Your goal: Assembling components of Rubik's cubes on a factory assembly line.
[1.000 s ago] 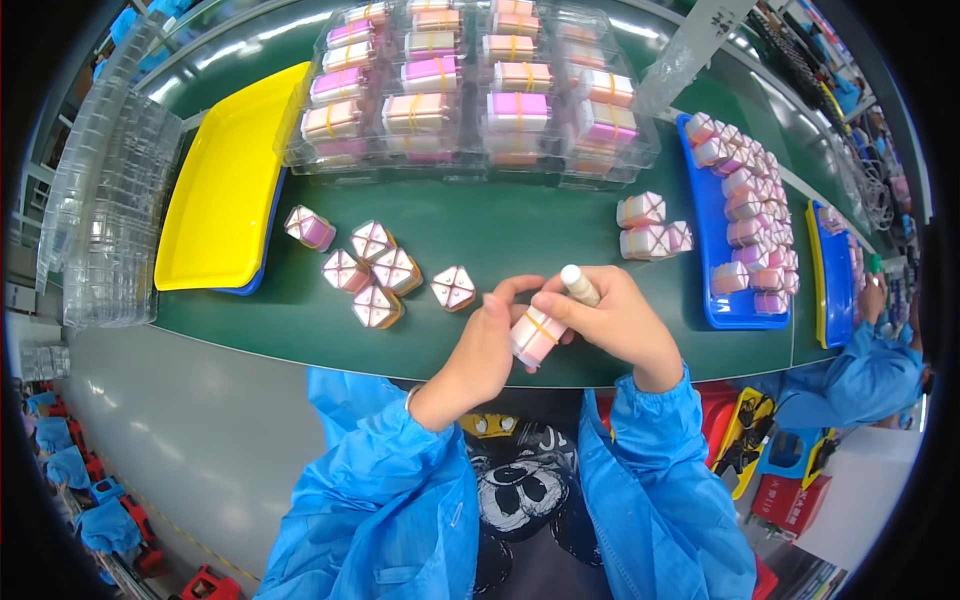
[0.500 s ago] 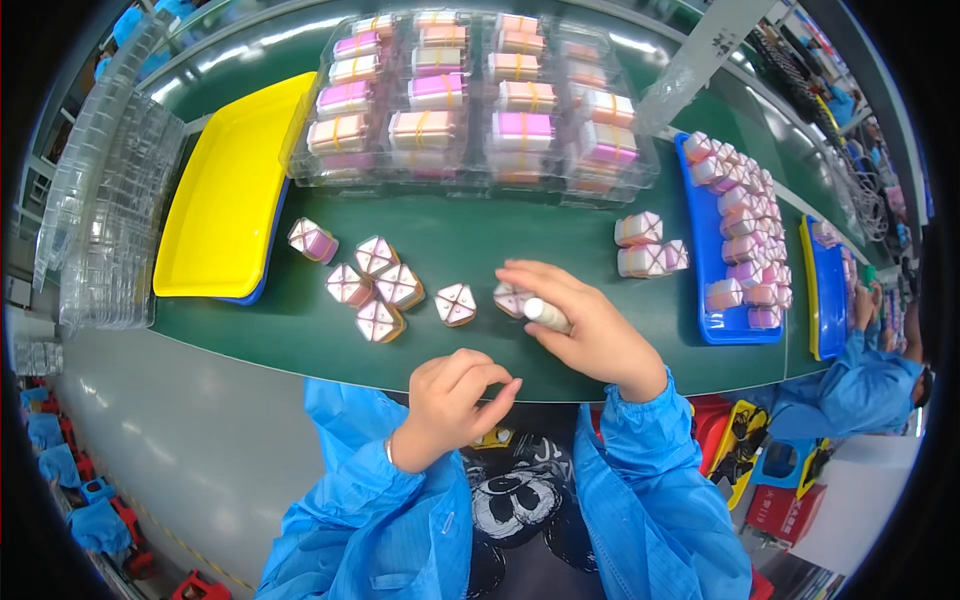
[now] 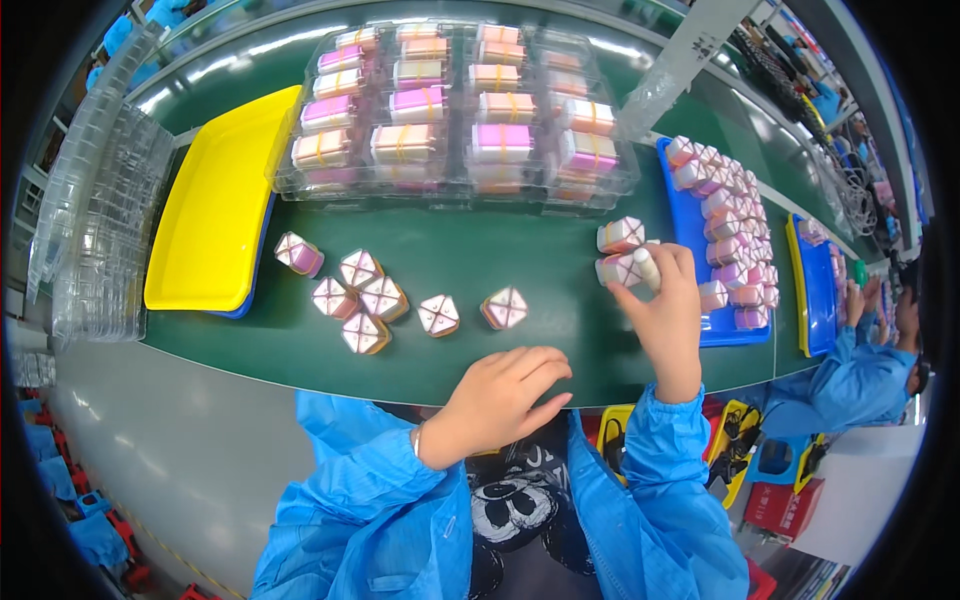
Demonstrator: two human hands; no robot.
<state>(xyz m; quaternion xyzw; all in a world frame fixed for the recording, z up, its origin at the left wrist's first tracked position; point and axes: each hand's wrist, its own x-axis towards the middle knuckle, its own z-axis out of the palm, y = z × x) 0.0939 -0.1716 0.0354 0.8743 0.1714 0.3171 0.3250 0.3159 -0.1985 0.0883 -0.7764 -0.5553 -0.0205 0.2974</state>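
Observation:
In my right hand is a small white cylinder, its end poking out between the fingers. That hand is closed around it beside two block-shaped bundles, an upper one and a lower one; whether it touches the lower one I cannot tell. My left hand hovers over the table's near edge, empty, its fingers loosely bent and thumb apart. A single bundle with a dark cross on its white end stands in the middle, with another bundle to its left.
Several similar bundles stand at left. A yellow tray lies at far left beside stacked clear trays. Filled clear trays stand at the back. A blue tray of bundles is at right, with a co-worker's sleeve beyond.
My right hand has moved right with the white cylinder, away from the middle bundle, to the bundles near the blue tray. My left hand has shifted right. The view has moved slightly.

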